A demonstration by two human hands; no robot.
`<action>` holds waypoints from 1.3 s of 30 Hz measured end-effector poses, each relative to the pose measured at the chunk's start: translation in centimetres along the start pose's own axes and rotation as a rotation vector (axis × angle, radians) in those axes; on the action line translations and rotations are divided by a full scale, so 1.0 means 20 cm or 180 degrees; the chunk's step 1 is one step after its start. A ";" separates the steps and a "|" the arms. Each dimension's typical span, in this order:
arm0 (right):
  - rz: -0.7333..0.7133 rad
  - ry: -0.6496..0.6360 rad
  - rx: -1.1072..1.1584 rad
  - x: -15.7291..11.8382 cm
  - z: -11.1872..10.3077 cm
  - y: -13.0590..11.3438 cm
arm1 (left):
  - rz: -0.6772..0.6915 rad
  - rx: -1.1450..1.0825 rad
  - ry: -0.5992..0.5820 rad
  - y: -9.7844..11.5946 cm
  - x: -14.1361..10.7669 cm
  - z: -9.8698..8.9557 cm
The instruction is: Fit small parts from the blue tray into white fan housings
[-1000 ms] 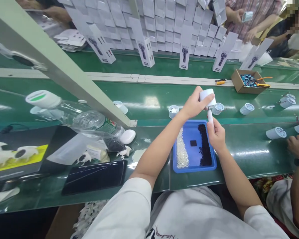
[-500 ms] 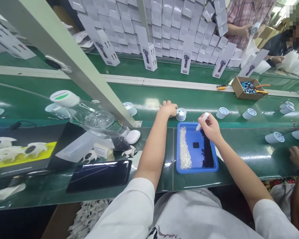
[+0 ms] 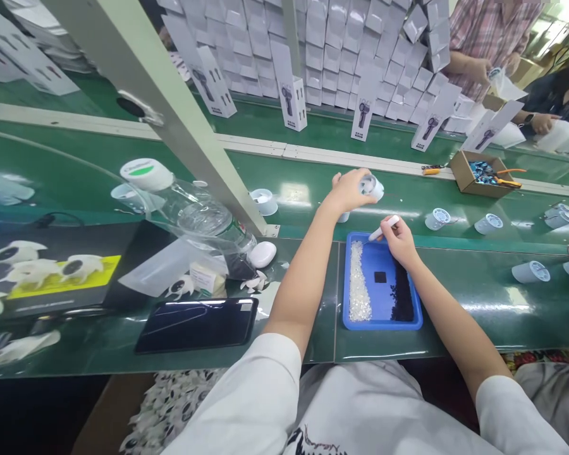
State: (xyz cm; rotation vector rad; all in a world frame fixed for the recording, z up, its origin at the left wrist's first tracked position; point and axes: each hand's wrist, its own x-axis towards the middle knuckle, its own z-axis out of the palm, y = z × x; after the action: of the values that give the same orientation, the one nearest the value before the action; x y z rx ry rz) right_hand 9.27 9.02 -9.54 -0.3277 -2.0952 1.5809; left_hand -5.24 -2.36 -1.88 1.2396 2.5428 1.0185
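Observation:
My left hand [image 3: 349,193] is closed round a whitish cylindrical housing [image 3: 372,188], lifted over the bench with its vaned open end showing. A second housing [image 3: 344,217] stands partly hidden beneath that hand. My right hand [image 3: 398,241] pinches a white pen-shaped tool [image 3: 384,229], which slants with its thin tip towards the left over the back of a blue tray [image 3: 383,325]. Small white pieces [image 3: 359,287] lie along the tray's left side and small black pieces [image 3: 402,294] along its right. Between them sits a black square [image 3: 380,277].
More housings [image 3: 437,218] are spread along the green bench to the right. A cardboard box [image 3: 474,180] with pliers stands behind them. To my left are a slanting metal post [image 3: 189,126], a plastic bottle [image 3: 194,215] and a phone [image 3: 196,324]. Co-workers' hands [image 3: 545,123] show at the back right.
My left hand has come up and to the right with a housing in it. The pen-shaped tool in my right hand has tipped flatter, its tip swinging left. The view has shifted slightly.

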 end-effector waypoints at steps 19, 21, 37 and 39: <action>-0.0060 0.0021 -0.0082 0.00 0.00 0.00 | 0.0671 -0.1134 0.1671 -0.19 0.11 0.01; -0.0120 0.0085 -0.0131 0.00 0.00 0.00 | 0.0681 -0.1156 0.1688 -0.19 0.11 0.00; -0.0584 0.0041 -0.0965 -0.04 -0.01 -0.04 | 0.0838 -0.1108 0.1763 -0.18 0.09 -0.03; -0.0703 0.0024 -0.1074 -0.05 -0.02 -0.05 | 0.0763 -0.1082 0.1752 -0.16 0.08 -0.04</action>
State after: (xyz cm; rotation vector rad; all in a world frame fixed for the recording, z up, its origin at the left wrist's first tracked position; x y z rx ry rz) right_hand 10.35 8.58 -8.67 -0.2053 -2.3020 1.0995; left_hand -8.58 -2.91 -3.00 1.3224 2.4377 1.9895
